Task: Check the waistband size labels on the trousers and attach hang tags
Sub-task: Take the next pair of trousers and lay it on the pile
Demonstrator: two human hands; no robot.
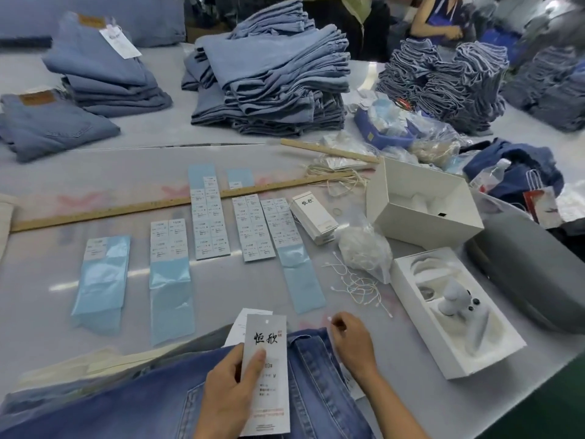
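A pair of blue denim trousers lies across the near edge of the table. My left hand grips a white hang tag with black brush lettering, thumb pressed on its face; more paper shows behind it. My right hand is just right of the tag, over the trousers' waistband, pinching a thin white tag string whose tip shows above the fingers. Loose tag strings lie on the table beyond my right hand.
Strips of size stickers on blue backing lie in rows mid-table, beside a stack of hang tags and a long wooden ruler. White boxes stand right. Folded jeans piles fill the far side; a person sits behind.
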